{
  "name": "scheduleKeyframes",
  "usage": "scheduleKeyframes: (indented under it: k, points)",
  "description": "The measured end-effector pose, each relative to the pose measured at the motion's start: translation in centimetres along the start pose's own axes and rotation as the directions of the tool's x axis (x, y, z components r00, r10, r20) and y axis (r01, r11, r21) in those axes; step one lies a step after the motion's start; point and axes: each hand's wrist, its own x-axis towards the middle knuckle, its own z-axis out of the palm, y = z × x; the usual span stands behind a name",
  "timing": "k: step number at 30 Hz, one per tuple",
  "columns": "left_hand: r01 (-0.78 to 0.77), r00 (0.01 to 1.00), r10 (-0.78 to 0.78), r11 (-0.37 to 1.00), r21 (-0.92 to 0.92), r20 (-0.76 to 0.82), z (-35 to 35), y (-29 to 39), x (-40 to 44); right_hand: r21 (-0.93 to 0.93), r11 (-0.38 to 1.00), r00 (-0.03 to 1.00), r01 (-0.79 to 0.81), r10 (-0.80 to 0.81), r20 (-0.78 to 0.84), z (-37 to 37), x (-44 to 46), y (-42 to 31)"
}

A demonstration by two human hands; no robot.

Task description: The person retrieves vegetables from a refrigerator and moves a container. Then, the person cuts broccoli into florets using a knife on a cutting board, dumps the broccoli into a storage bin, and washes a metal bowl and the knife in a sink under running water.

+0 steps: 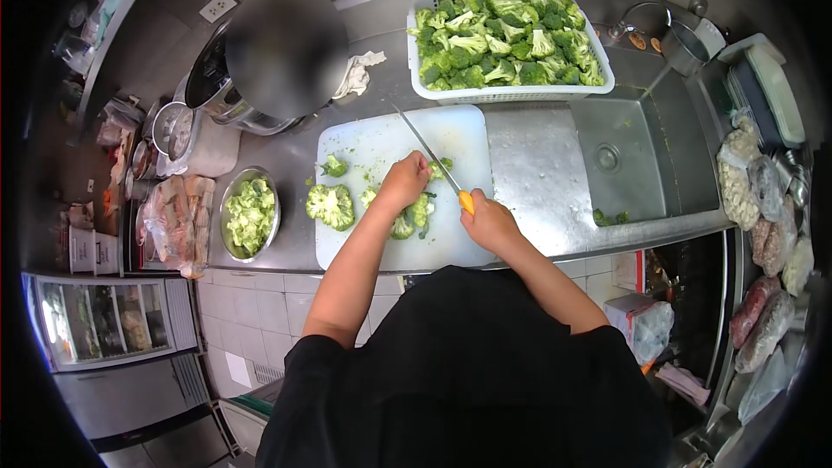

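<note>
My right hand [490,224] is wrapped around the yellow handle of a kitchen knife [425,146], whose long blade slants up and left over the white cutting board [351,134]. My left hand [407,179] is closed, with its fingertips at a small broccoli floret [442,168] beside the blade. Under and near my wrists lie more broccoli pieces [422,210], partly covered by my left hand. A large broccoli head [330,206] rests at the board's left edge, with a smaller floret [332,165] above it. Green crumbs are scattered on the board.
Behind the board stands a white basket [511,95] heaped with broccoli florets. A metal bowl [276,208] of pale green pieces sits to the left, near a large pot [206,78]. To the right is a steel sink [620,195]. A white cloth [358,75] lies behind.
</note>
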Motion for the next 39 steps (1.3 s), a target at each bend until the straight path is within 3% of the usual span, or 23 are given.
scheduleKeyframes:
  k: [8,12,14,16,18,20,22,23,26,28,30,32,34,35,37,38,39]
  points:
    - [-0.080,0.996,0.078,0.996,0.035,0.045,-0.2,-1.9,0.8,-0.006,0.997,0.996,-0.079,0.080,0.050,2.3,2.4,-1.4]
    - [-0.087,0.994,0.091,0.993,-0.074,0.053,-1.4,-2.7,1.1,0.000,0.992,0.989,-0.127,0.126,0.073,2.1,2.2,-2.3]
    - [-0.112,0.991,0.121,0.984,-0.138,0.056,-3.6,-2.9,1.3,0.095,0.987,0.991,-0.133,0.133,0.000,1.8,0.6,-3.1]
    - [-0.125,0.977,0.108,0.989,-0.084,-0.184,-6.5,-3.3,2.3,0.099,0.985,0.990,-0.140,0.141,-0.005,1.1,-0.7,-3.2]
    - [-0.099,0.973,0.089,0.994,-0.037,-0.213,-8.9,-4.5,2.7,0.102,0.984,0.989,-0.147,0.149,-0.011,1.2,-1.2,-2.3]
    - [-0.071,0.967,0.071,0.997,0.009,-0.243,-9.7,-3.9,1.9,-0.015,0.988,0.988,-0.156,0.156,0.005,2.4,-1.0,-0.6]
    - [-0.060,0.998,0.059,0.960,0.274,0.010,-9.2,-2.8,-0.6,-0.019,0.988,0.988,-0.155,0.156,0.007,3.0,-0.5,0.1]
    - [-0.172,0.982,0.139,0.936,0.306,0.124,-8.4,-3.4,-1.2,-0.023,0.988,0.988,-0.153,0.153,0.007,3.1,-0.2,0.3]
    - [-0.277,0.944,0.188,0.899,0.339,0.272,-6.9,-3.7,-1.1,0.011,0.987,0.987,-0.160,0.160,0.009,2.7,0.3,0.7]
    - [-0.287,0.939,0.209,0.915,0.285,0.274,-7.1,-5.0,0.5,0.021,0.983,0.983,-0.183,0.183,0.007,2.6,0.4,0.9]
    - [-0.075,0.984,0.058,0.993,0.095,0.169,-7.5,-5.8,2.1,0.030,0.978,0.979,-0.206,0.206,0.006,2.6,0.4,1.0]
    - [-0.049,0.995,0.036,0.988,0.146,0.090,-8.6,-2.9,1.9,0.040,0.981,0.982,-0.190,0.190,0.001,2.6,0.3,1.0]
    - [-0.011,0.999,0.010,1.000,0.025,0.037,-7.8,0.3,2.2,0.046,0.979,0.980,-0.197,0.196,0.014,2.3,0.4,0.9]
    - [-0.060,0.996,0.060,0.998,-0.011,0.062,-6.5,2.1,2.6,0.051,0.978,0.980,-0.200,0.199,0.033,2.1,0.5,0.8]
    - [-0.023,0.982,0.089,0.930,-0.366,0.166,-4.1,9.0,1.6,0.048,0.973,0.973,-0.227,0.225,0.043,1.9,0.9,0.9]
    - [-0.032,0.978,0.105,0.929,-0.368,0.181,-2.8,11.2,1.7,0.047,0.969,0.969,-0.243,0.239,0.062,1.9,1.1,1.0]
    - [-0.226,0.955,0.280,0.897,-0.380,0.093,-1.6,13.1,1.9,0.017,0.978,0.977,-0.210,0.209,0.032,2.1,1.1,1.3]
